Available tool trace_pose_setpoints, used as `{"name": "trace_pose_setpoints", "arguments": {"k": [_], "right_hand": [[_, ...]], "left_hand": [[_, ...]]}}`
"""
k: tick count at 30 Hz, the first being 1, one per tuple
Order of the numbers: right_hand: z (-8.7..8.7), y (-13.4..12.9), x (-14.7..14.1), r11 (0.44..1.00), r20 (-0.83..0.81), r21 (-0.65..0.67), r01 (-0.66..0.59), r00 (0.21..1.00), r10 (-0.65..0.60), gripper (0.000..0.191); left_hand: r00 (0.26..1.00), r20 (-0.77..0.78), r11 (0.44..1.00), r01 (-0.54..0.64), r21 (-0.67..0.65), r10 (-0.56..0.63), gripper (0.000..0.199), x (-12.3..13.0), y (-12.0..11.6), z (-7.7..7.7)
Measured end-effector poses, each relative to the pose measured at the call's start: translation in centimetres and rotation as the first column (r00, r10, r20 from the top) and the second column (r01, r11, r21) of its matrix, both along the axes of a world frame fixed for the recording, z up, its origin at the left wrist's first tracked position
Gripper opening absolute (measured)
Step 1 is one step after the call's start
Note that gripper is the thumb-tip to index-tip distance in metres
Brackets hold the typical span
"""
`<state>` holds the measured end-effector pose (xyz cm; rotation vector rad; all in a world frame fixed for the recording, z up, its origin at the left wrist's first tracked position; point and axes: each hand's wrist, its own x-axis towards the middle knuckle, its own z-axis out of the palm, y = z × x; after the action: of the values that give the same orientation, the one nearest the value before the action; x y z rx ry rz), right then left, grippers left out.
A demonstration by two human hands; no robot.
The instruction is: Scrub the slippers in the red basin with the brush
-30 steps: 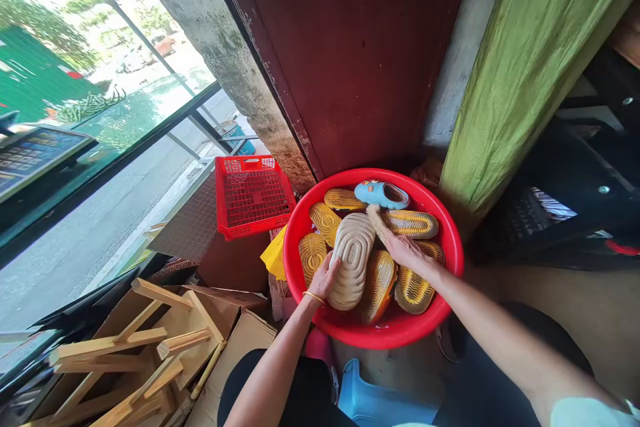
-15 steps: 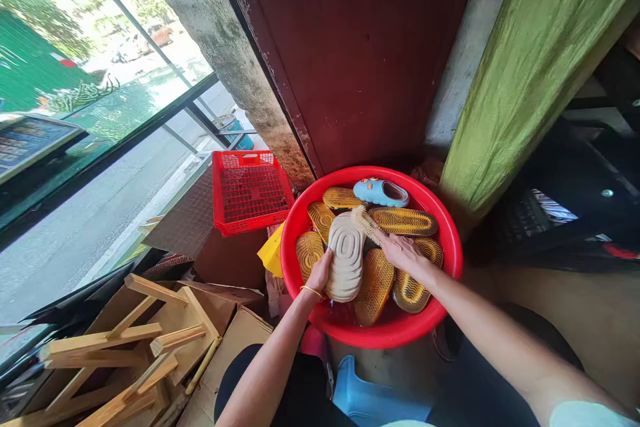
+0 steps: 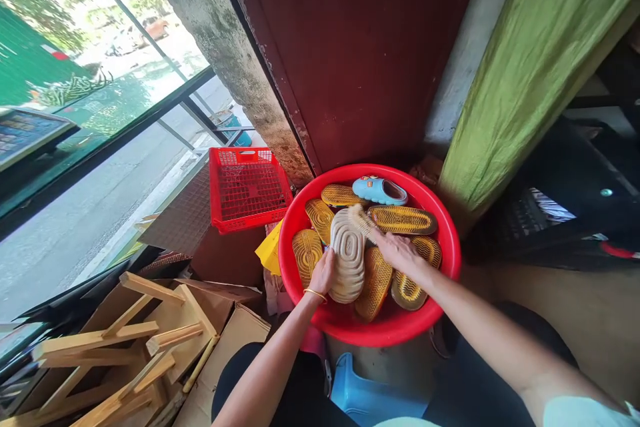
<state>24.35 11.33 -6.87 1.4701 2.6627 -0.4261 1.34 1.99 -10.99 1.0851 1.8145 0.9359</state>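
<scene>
My left hand (image 3: 324,271) grips the left edge of a cream-coloured shoe (image 3: 349,255), its ridged sole facing up, over a large red basin (image 3: 453,240). In my right hand (image 3: 399,251) is a brush (image 3: 364,221), slightly blurred, with its bristles at the upper right part of that sole. Several shoes with yellow-brown patterned soles, such as a long one (image 3: 403,220) at the back right, lie sole up around it in the basin. A light blue clog (image 3: 380,191) rests upright at the basin's back edge.
A red plastic crate (image 3: 250,190) stands left of the basin. Wooden stools (image 3: 165,333) and cardboard (image 3: 227,363) are piled at the lower left. A blue stool (image 3: 370,393) is below the basin, a green curtain (image 3: 530,80) to the right, and a dark red door (image 3: 350,53) behind.
The brush in my right hand has shifted slightly left over the sole. My left hand still holds the cream shoe, which looks a little more tilted. The view has moved slightly.
</scene>
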Motion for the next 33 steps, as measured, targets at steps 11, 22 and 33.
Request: {"name": "trace_pose_setpoints", "arguments": {"k": [11,22,33], "right_hand": [[-1.6,-1.0,-0.5,0.996,-0.025,0.045,-0.071,0.997,0.072,0.058],[-3.6,1.3,1.2,0.998,-0.358,0.05,0.026,0.934,-0.006,0.053],[-2.7,-0.3,1.4,1.0,-0.147,-0.009,0.016,0.989,-0.017,0.054]], "left_hand": [[0.982,-0.165,0.995,0.089,-0.049,-0.096,0.065,1.0,-2.4,3.0],[0.992,-0.116,0.979,0.077,0.19,-0.056,0.075,2.3,-4.2,2.2],[0.991,0.064,0.977,-0.127,0.169,0.117,0.07,2.1,-2.4,1.7]]}}
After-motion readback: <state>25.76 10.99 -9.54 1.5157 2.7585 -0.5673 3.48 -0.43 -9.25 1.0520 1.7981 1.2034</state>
